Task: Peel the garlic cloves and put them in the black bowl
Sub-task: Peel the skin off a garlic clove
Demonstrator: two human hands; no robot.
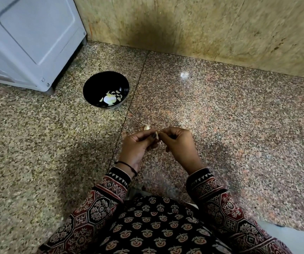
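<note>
We pinch a garlic clove (157,135) at the centre of the frame.
Our left hand (138,144) and right hand (179,143) are both curled, fingertips gripping that clove between them; a second clove (147,127) lies on the floor (221,125) just above, and the black bowl (92,83), upper left, holds peeled pieces (111,99).

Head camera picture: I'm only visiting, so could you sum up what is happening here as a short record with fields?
Setting: speckled stone surface beside a stone wall
Left hand: pinches the garlic clove
Right hand: pinches the same clove from the other side, fingers curled
Loose clove: lies on the surface just beyond the hands
Black bowl: farther off to the left, apart from the hands
Bowl contents: pale garlic pieces
Nearby: white appliance at upper left
</note>
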